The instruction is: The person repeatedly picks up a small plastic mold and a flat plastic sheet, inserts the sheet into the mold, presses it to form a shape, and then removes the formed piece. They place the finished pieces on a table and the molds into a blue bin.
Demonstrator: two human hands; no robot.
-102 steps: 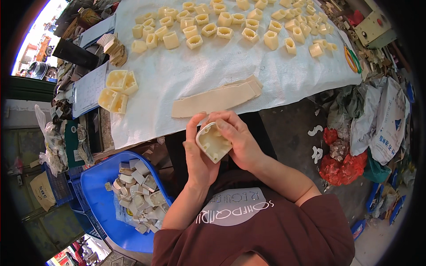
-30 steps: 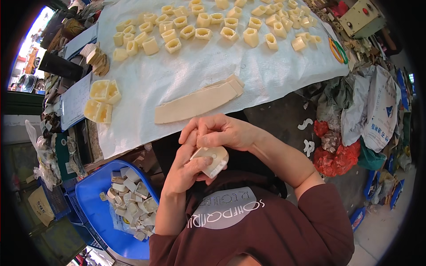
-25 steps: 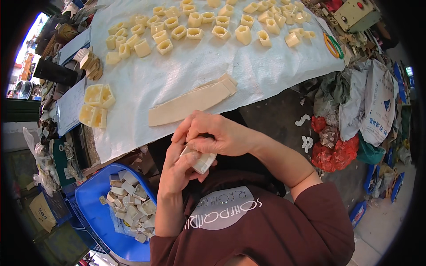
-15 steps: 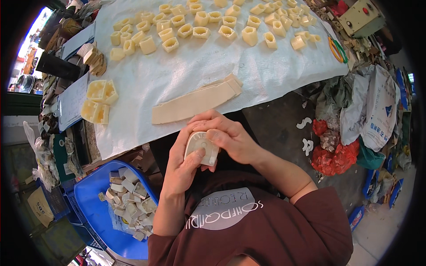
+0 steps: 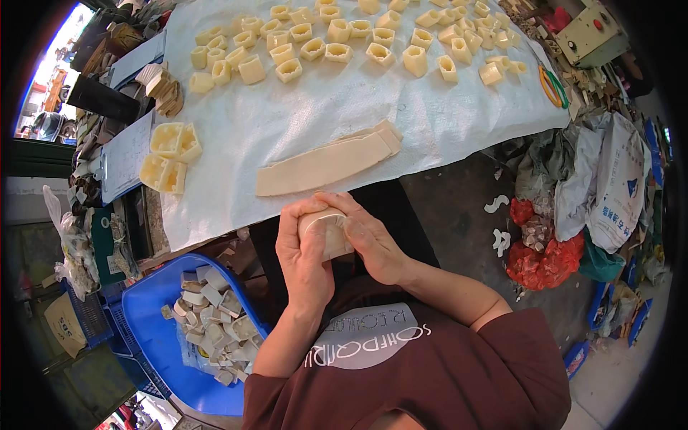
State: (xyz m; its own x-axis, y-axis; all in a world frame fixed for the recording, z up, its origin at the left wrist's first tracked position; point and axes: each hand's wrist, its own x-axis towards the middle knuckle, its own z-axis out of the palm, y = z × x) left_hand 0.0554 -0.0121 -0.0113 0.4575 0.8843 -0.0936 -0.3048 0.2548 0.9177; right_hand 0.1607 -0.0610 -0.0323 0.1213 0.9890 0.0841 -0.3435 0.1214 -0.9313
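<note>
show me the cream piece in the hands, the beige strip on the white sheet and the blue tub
Cream piece (image 5: 335,236): head view, middle of its visible face
Beige strip (image 5: 322,169): head view, middle of its top
Blue tub (image 5: 156,342): head view, bare inner wall

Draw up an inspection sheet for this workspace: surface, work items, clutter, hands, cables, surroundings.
Surface: white sheet, wrinkled, spread in front of the person.
Work items: cream piece held just off the sheet's near edge; pale strips overlapping near that edge; yellow hollow blocks scattered over the far part.
Clutter: white curved scraps on the floor at right; red plastic bags beyond them.
Hands: left hand and right hand, both bare, clasp the cream piece from either side.
Cables: nothing seen.
Surroundings: blue tub at left, holding pale offcut-like pieces; beige control box at upper right.
</note>
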